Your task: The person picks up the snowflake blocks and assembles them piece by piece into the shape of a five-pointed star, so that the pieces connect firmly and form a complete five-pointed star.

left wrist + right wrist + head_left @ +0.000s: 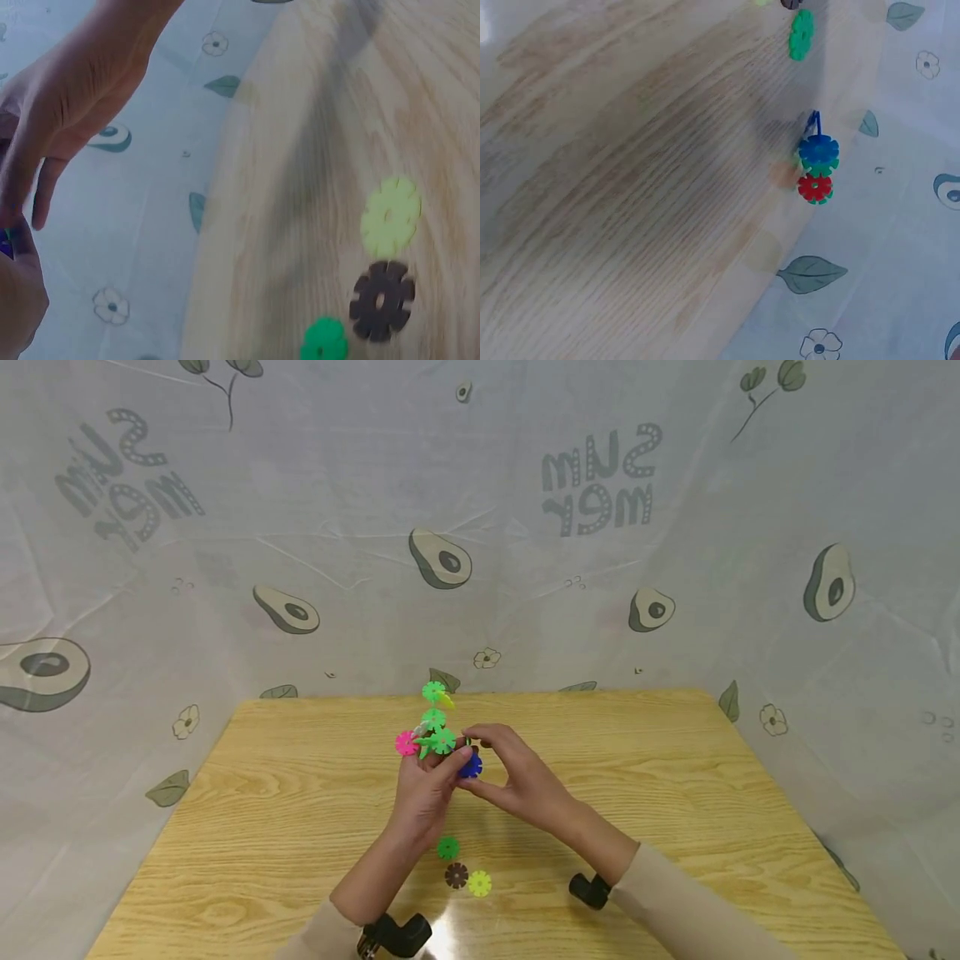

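Observation:
In the head view my left hand (423,797) grips a cluster of joined snowflake building discs. Light green discs (442,741) and a pink disc (407,743) stick out beyond its fingers. A yellow disc (447,701) sits edge-on near the cluster's far end. My right hand (525,781) pinches a blue disc (471,766) at the cluster's near right side, beside my left thumb. The left wrist view shows the right hand (75,112) over the left hand (19,307). In the right wrist view a blue disc (819,150) and a red disc (815,187) show.
On the wooden table (262,827), a green disc (447,847), a dark brown disc (456,876) and a yellow disc (480,883) lie near the left forearm. A printed cloth (360,627) stands behind the table and along its sides.

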Demonstrator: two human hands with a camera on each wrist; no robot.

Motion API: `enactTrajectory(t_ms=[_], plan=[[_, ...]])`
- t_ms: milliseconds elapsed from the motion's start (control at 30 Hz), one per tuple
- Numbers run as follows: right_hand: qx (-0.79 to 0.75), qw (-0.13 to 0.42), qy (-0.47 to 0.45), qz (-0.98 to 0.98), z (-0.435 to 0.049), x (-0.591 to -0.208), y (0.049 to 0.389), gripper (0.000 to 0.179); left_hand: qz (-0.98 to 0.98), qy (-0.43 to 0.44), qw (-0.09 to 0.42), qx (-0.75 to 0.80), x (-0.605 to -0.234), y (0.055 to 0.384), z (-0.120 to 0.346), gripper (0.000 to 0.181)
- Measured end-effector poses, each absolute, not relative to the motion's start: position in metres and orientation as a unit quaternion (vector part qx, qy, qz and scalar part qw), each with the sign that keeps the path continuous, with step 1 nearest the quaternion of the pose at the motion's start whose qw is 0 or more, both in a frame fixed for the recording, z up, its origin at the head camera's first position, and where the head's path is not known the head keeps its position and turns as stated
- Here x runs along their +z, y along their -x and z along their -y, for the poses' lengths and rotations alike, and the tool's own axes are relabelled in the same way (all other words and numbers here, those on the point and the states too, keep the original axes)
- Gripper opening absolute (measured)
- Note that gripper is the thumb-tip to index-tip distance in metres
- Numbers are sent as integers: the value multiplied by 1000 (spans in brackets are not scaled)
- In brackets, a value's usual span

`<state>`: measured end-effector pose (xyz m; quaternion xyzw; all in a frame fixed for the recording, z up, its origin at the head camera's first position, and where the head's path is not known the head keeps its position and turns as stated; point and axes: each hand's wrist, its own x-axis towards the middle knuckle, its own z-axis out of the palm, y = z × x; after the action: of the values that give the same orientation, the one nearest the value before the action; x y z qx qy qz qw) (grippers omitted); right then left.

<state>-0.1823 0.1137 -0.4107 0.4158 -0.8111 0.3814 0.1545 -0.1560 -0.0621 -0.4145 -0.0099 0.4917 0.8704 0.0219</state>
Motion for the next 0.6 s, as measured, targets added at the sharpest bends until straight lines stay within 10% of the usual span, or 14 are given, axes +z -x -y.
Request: enactTrajectory(t_ms=[600], plan=[[437,-152,-283,840,-115,-474,214,55,-489,44,-23,871,-409,165,116,34]])
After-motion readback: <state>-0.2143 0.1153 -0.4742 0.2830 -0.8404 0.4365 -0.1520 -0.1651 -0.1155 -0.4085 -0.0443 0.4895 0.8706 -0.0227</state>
